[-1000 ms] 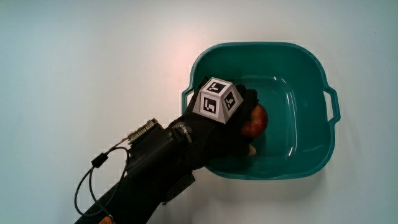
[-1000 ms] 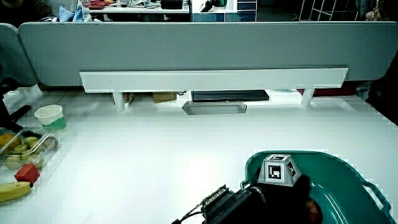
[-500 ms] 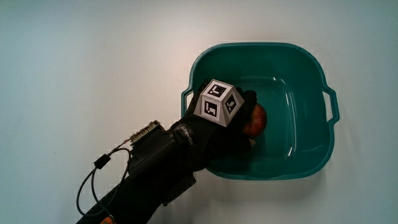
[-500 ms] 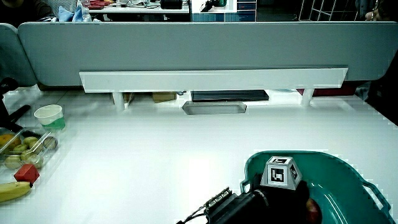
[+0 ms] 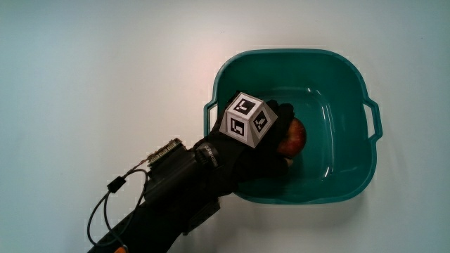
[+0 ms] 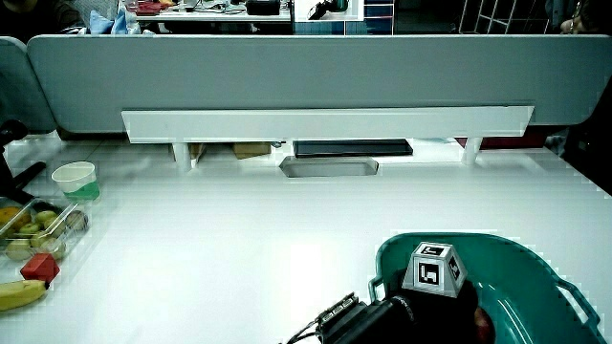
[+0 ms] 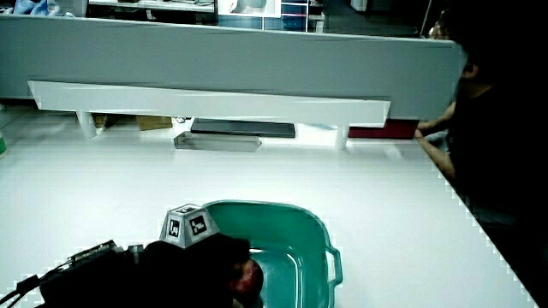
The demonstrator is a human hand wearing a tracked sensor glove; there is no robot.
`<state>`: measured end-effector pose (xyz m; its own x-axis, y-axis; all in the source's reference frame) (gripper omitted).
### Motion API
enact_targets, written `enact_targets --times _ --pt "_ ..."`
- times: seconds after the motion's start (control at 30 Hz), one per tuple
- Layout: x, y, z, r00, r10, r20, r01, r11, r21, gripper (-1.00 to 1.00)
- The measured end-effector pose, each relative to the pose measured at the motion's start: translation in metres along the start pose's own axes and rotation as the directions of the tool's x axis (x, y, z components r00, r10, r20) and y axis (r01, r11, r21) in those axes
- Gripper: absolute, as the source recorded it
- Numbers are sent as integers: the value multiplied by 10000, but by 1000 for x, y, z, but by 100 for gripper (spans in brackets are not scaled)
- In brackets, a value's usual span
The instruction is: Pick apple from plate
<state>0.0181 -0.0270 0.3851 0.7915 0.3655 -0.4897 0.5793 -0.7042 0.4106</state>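
A red apple [image 5: 293, 138] lies inside a teal plastic basin [image 5: 295, 53] with two handles; there is no plate. The hand [image 5: 264, 144], in a black glove with a patterned cube [image 5: 247, 118] on its back, reaches over the basin's rim nearest the person. Its fingers curl over and around the apple, hiding most of it. In both side views the hand [image 6: 421, 315] [image 7: 197, 261] covers the apple [image 6: 483, 327] [image 7: 251, 275], of which only a red sliver shows inside the basin [image 6: 521, 250] [image 7: 291, 208].
In a side view a paper cup [image 6: 76, 180], a clear box of fruit [image 6: 33, 225], a red block [image 6: 36, 266] and a banana [image 6: 17, 292] sit at the table's edge. A grey tray [image 6: 330, 166] lies under a white shelf [image 6: 325, 122] at the partition.
The hand and its cube have shifted slightly deeper into the basin, fingers closing more over the apple. The basin has stayed in place.
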Motion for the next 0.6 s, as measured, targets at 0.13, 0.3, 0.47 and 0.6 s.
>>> enact_targets --times 0.13,0.3,0.47,0.6 --pt "4 -6 10 9999 -121 15 120 9997 212 100" --pt "7 -16 25 9992 -401 -71 405 9974 595 100" --pt "5 -24 36 9962 -810 -321 841 9901 1120 100" --pt "2 -33 49 9909 -920 -980 1091 9763 1870 100"
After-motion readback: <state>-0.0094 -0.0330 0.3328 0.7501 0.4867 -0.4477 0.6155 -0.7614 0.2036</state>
